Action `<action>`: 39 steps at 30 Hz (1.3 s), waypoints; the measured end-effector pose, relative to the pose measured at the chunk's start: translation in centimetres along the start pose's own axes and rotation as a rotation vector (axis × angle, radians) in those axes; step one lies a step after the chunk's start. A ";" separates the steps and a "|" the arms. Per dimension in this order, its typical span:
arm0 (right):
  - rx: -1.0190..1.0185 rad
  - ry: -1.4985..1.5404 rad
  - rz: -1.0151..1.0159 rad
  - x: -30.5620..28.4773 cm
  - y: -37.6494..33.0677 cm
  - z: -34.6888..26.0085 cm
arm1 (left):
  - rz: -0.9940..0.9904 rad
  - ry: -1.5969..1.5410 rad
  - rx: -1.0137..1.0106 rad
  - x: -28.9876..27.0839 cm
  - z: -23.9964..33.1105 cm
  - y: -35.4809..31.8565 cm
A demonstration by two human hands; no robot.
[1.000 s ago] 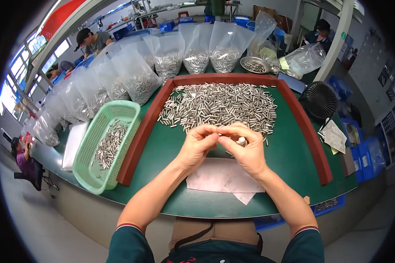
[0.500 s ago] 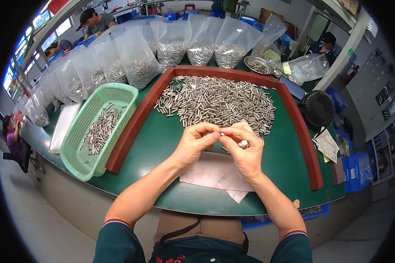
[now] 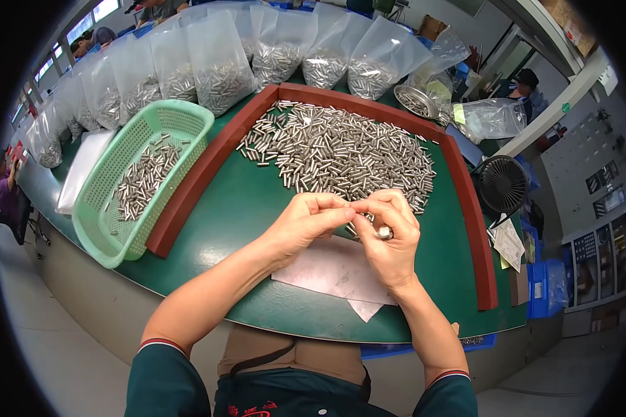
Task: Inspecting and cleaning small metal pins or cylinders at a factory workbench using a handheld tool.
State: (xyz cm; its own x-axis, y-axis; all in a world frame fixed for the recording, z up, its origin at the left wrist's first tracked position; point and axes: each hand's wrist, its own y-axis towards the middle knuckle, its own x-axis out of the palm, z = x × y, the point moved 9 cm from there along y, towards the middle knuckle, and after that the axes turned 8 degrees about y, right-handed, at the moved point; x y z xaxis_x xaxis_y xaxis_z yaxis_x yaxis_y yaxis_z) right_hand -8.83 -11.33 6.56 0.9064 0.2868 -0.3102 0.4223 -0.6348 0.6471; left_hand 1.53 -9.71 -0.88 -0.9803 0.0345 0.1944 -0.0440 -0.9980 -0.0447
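My left hand (image 3: 302, 226) and my right hand (image 3: 391, 243) meet fingertip to fingertip over the near edge of a heap of short metal pins (image 3: 348, 149). Thumb and forefinger of each hand are pinched together; the small pin between them is mostly hidden by the fingers. In my right hand, the curled fingers also hold shiny metal pins (image 3: 384, 233), their ends showing beside the thumb. Below the hands a pale pinkish sheet (image 3: 334, 271) lies on the green tabletop (image 3: 215, 229).
A dark red wooden frame (image 3: 471, 208) borders the heap on three sides. On its left stands a green basket (image 3: 94, 240) with more pins. Clear bags of pins (image 3: 222, 80) line the back, near a metal bowl (image 3: 416, 102). A black fan (image 3: 502, 184) stands right; co-workers sit beyond.
The view has shifted and tilted, so the basket and frame sit further left and higher. Both hands stay pinched together; the bright pin end between the fingertips is now covered.
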 end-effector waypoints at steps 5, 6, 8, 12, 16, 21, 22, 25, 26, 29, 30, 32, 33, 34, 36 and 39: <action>0.051 0.055 -0.048 0.3 0.3 -0.1 | -0.122 -0.093 0.064 0.8 0.3 0.0; 0.127 0.058 -0.098 0.5 0.3 0.6 | -0.118 -0.096 0.061 0.6 0.1 0.0; 0.104 0.078 -0.146 0.7 0.4 0.8 | -0.189 -0.239 -0.009 1.0 -0.7 0.0; 0.123 0.186 -0.182 0.2 1.0 0.5 | -0.234 -0.254 0.025 1.8 0.4 -0.2; 0.291 0.026 -0.064 -1.7 1.1 2.0 | -0.049 0.142 -0.131 -0.4 -0.3 0.2; 0.254 -0.046 -0.150 -1.0 0.8 2.6 | -0.115 0.215 -0.068 -1.0 -1.2 0.4; 0.259 -0.043 -0.146 -1.0 0.7 2.9 | -0.118 0.217 -0.074 -0.9 -1.3 0.4; 0.279 0.001 -0.158 -0.8 0.7 3.0 | -0.090 0.143 0.004 -0.6 0.0 0.5; 0.264 -0.017 -0.160 -0.9 0.8 2.7 | -0.064 0.129 0.008 -0.6 0.3 0.4; 0.256 -0.026 -0.146 -1.1 0.9 2.1 | -0.042 0.138 0.003 -0.5 0.6 0.4; 0.258 -0.019 -0.134 -1.1 0.9 2.1 | -0.050 0.126 0.024 -0.2 0.7 0.3; 0.246 -0.013 -0.132 -1.1 0.9 2.0 | -0.055 0.076 0.043 0.1 0.6 0.4; 0.232 -0.008 -0.139 -0.9 0.8 1.9 | -0.056 0.079 0.039 0.1 0.5 0.4; 0.218 -0.003 -0.146 -0.8 0.8 1.9 | -0.052 0.054 0.025 0.0 0.3 0.4; 0.199 0.009 -0.155 -0.6 0.8 1.6 | -0.050 0.030 0.013 0.0 0.2 0.3; 0.187 0.027 -0.169 -0.4 0.7 1.4 | -0.070 -0.034 -0.029 -0.1 -0.2 0.3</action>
State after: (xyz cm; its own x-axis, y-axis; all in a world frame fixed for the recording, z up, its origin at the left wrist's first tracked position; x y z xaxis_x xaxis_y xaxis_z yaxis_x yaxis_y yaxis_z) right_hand -8.93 -12.92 6.15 0.8242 0.4175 -0.3825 0.5606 -0.6971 0.4471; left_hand 1.63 -10.04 -1.07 -0.9676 0.1017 0.2312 -0.1181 -0.9913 -0.0583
